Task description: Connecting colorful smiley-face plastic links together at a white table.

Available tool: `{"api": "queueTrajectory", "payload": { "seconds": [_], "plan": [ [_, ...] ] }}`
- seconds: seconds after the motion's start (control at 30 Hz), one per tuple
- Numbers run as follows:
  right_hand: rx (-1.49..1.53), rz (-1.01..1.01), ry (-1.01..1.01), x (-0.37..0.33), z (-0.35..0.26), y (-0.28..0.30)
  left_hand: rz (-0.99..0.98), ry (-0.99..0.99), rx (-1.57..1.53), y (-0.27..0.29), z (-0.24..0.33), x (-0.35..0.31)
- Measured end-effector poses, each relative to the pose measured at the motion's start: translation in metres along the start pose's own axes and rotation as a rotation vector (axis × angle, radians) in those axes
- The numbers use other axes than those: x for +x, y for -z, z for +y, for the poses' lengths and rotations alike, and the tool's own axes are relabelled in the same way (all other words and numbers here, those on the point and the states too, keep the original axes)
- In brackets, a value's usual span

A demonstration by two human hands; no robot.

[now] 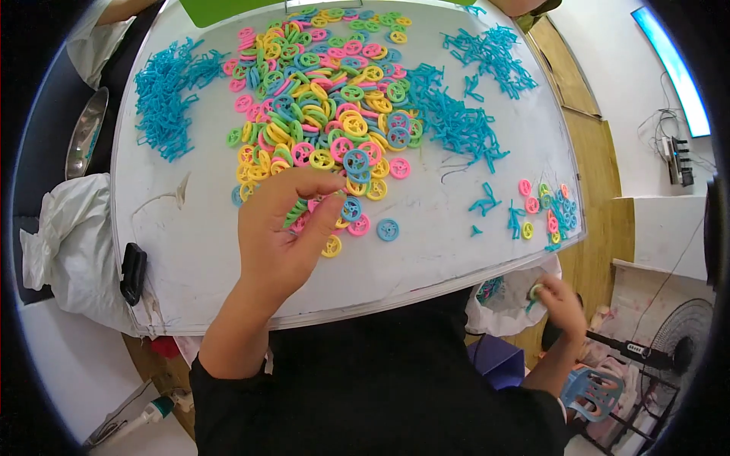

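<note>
Spoked wheels [388,229] lay beyond the left hand [283,228], narrowly pinched, contents unclear; the right hand [563,304] held a round piece [535,292], best gripped lightly.

The left forearm [239,330] angles forward and inward, its hand [265,220] raised with fingers curled and the tips of thumb and forefinger nearly meeting. The right forearm [553,363] reaches out to the side, its hand [561,305] turned inward, fingers bent in a pinch.
</note>
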State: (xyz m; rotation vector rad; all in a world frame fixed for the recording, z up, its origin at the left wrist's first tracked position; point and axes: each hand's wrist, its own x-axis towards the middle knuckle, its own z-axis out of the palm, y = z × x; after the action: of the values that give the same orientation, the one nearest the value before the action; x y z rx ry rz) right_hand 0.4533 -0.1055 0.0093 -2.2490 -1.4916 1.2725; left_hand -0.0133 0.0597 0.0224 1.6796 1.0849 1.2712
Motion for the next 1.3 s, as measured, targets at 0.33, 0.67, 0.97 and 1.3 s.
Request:
{"api": "queueTrajectory", "payload": {
  "seconds": [0.33,0.67,0.97,1.3],
  "plan": [
    [-0.437,0.34,0.165,-0.001,-0.064,-0.03,-0.038,-0.003,0.107,-0.007,0.0,0.0],
    [-0.62,0.443,0.934,0.095,-0.17,-0.051,0.008,-0.108,0.186,0.0,-0.005,0.002],
    [-0.048,0.285,0.722,0.101,-0.19,-0.053,-0.035,-0.046,0.063,0.006,-0.003,0.005],
    [0.45,-0.116,0.733,0.091,-0.281,-0.129,-0.153,0.056,-0.184,-0.008,-0.013,-0.005]
  ]
}}
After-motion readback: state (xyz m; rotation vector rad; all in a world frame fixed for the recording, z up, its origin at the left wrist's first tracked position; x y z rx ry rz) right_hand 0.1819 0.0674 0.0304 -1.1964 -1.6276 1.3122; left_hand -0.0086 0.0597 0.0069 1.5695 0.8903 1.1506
